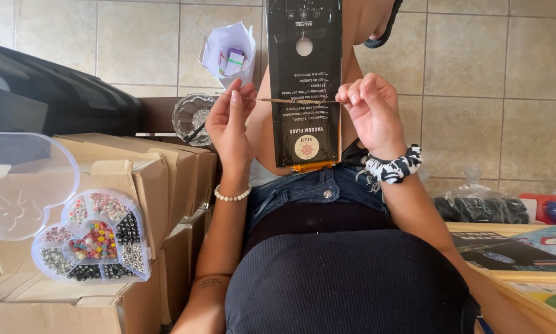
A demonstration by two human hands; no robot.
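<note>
Brown cord (296, 100), thin and limp, stretches taut across the middle of the frame between the left hand (229, 124) and the right hand (372, 111), each pinched shut on one end. It looks light and slippery, best gripped at the fingertips. Behind it stands a black carton (302, 37). At lower left, a heart-shaped bead box (95, 238) rests open on cardboard boxes (166, 179).

On your left, a heart-shaped bead box (95, 238) sits on cardboard boxes (135, 185); a glass dish (191, 114) stands behind them, by a paper cone (228, 46).
</note>
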